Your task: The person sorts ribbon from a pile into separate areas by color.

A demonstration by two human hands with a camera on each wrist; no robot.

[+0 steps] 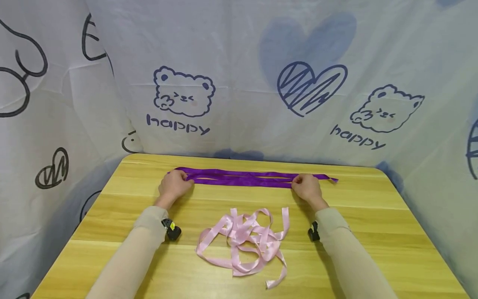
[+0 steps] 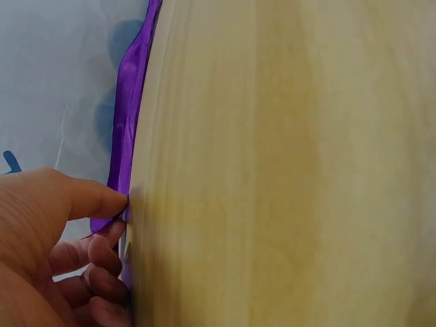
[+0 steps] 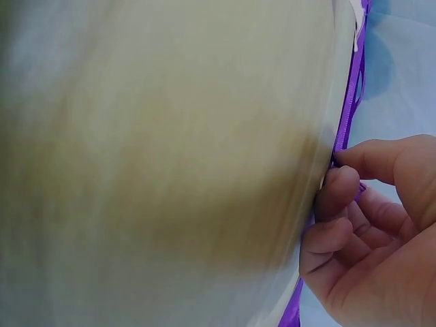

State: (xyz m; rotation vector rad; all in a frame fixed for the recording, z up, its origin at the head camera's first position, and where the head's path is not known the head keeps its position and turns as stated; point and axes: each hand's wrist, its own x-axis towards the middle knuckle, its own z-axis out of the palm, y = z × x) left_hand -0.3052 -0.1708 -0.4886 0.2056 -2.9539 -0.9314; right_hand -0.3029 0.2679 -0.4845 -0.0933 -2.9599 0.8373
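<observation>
A purple satin ribbon [image 1: 239, 182] lies in several long, nearly parallel strands across the far part of the table. At its left end my left hand [image 1: 174, 185] pinches it; in the left wrist view the ribbon [image 2: 125, 129] runs out from between thumb and fingers. Toward the other end, my right hand [image 1: 308, 189] holds the strands between thumb and curled fingers, and the ribbon [image 3: 349, 112] passes beneath that thumb in the right wrist view. A short tail of ribbon sticks out to the right past this hand, its tip twisted.
A loose tangle of pink ribbon [image 1: 240, 234] lies on the wooden table [image 1: 358, 249] between my forearms, nearer to me. Just behind the table's far edge hangs a white cloth [image 1: 239, 124] with bear and heart drawings. More of this cloth hangs at both sides.
</observation>
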